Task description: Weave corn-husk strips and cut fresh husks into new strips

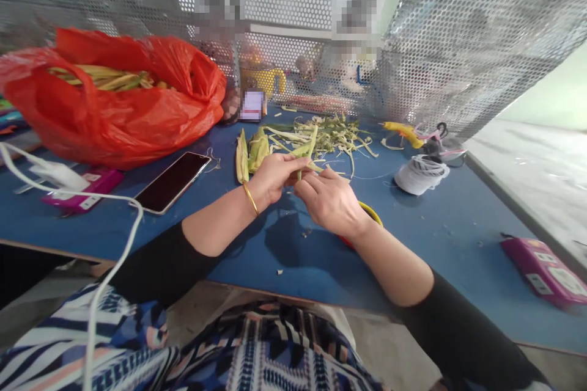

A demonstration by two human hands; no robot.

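My left hand [278, 175], a gold bangle on its wrist, and my right hand [331, 198] meet above the table. Both have their fingers closed on a pale green, husk-like leaf strip [305, 151], whose folded end sticks up from the left fingertips. The exact fold between the fingers is hidden. Just beyond my left hand lie bundles of similar pale green leaves [258, 148]. A loose heap of shredded leaf strips [328, 134] spreads behind both hands. Partly covered by my right wrist is a round object with a yellow rim [370, 212].
A red plastic bag [151, 113] of leaf strips stands left, near a dark-screened phone [173, 182] and a purple power strip [85, 189] with a white cable. White thread [420, 175], yellow-handled scissors [403, 132] and another purple power strip [545, 269] lie right. A perforated metal screen [293, 0] borders the back.
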